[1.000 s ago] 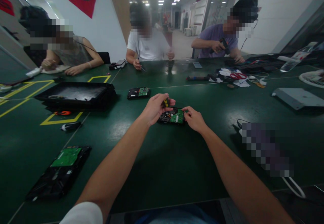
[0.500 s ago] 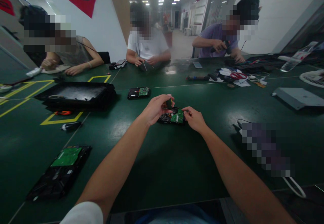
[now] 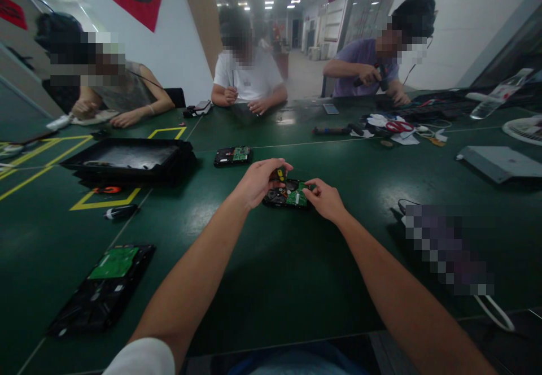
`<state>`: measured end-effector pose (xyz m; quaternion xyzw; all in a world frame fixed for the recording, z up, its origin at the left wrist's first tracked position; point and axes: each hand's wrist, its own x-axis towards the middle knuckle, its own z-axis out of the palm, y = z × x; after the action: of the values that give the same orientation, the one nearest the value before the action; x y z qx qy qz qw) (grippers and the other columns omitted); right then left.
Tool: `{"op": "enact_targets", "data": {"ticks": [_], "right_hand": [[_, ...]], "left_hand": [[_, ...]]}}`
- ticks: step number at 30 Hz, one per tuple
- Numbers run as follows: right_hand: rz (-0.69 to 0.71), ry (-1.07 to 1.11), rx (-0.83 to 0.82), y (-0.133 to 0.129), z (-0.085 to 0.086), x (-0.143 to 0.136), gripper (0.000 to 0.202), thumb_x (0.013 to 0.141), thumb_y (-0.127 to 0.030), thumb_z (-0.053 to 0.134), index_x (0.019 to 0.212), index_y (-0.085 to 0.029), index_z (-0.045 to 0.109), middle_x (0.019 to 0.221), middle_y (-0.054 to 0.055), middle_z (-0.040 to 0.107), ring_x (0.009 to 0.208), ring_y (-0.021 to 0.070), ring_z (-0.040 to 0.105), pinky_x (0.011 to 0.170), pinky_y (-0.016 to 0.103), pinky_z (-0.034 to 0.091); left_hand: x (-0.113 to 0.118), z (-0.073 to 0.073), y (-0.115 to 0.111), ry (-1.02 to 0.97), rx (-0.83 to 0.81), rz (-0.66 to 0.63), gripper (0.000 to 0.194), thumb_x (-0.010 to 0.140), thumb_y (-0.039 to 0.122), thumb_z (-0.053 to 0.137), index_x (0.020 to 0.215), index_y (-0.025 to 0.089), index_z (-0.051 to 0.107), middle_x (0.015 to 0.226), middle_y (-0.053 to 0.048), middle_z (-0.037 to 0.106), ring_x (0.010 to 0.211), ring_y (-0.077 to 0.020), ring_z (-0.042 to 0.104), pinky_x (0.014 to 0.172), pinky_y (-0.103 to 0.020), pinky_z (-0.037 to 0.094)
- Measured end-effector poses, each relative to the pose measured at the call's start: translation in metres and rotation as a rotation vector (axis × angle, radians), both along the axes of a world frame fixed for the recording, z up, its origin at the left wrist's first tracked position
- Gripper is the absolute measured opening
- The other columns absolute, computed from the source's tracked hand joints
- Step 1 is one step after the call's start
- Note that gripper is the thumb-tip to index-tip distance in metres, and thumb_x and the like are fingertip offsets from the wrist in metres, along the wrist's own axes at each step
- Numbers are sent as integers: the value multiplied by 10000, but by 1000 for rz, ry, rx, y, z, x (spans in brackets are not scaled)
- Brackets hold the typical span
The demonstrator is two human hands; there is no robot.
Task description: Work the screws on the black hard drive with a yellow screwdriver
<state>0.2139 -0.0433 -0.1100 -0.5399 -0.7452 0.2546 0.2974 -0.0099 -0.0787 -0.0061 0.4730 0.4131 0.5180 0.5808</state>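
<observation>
In front of me a hard drive (image 3: 298,195) lies on the table, its green circuit board facing up on the right half. My left hand (image 3: 260,183) is closed around a small screwdriver (image 3: 280,175) with a black and yellow handle, above the drive's left part. Fingers hide most of the tool, and its tip cannot be made out. At the drive's right edge, my right hand (image 3: 324,199) grips with thumb and fingertips, beside the board.
A second hard drive (image 3: 232,156) lies beyond my left hand; another (image 3: 101,290) is at front left. Black trays (image 3: 127,160) are stacked at left. A grey metal case (image 3: 499,163) and a pixelated item with a strap (image 3: 449,251) lie right. Several people sit opposite.
The yellow part of the screwdriver handle now shows more as it has turned in my left hand. My right fingertips have shifted slightly left over the board's edge.
</observation>
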Motion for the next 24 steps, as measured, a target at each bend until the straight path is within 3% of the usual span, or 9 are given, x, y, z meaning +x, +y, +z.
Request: {"op": "enact_targets", "data": {"ticks": [5,10,17,24], "right_hand": [[-4,4,11,1,-2,0,273,958,-415,625,1170,-250,668,735,-24,681,652,160,612,599,285,392],[-7,4,17,2,-3,0,268,954,-405,629,1167,-248,671,759,-11,700,665,163,620,609,283,396],[-8,-13,11,1,-1,0,265,960,-410,624,1168,-253,675,754,-7,699,657,163,617,601,284,392],[-7,-3,12,2,-4,0,277,965,-421,611,1187,-264,664,741,-22,690,641,161,611,601,287,390]], "left_hand": [[1,4,-1,51,4,51,295,905,411,661,942,123,716,895,-128,729,814,-195,683,586,-255,535],[3,3,-1,-27,9,83,193,917,361,652,929,171,618,892,-107,743,841,-201,708,637,-279,568],[0,1,0,113,121,95,220,877,387,675,816,178,713,1004,-89,680,889,-175,623,558,-215,500],[2,5,-5,83,94,-8,261,908,435,672,976,184,685,881,-75,692,823,-180,653,542,-222,505]]}}
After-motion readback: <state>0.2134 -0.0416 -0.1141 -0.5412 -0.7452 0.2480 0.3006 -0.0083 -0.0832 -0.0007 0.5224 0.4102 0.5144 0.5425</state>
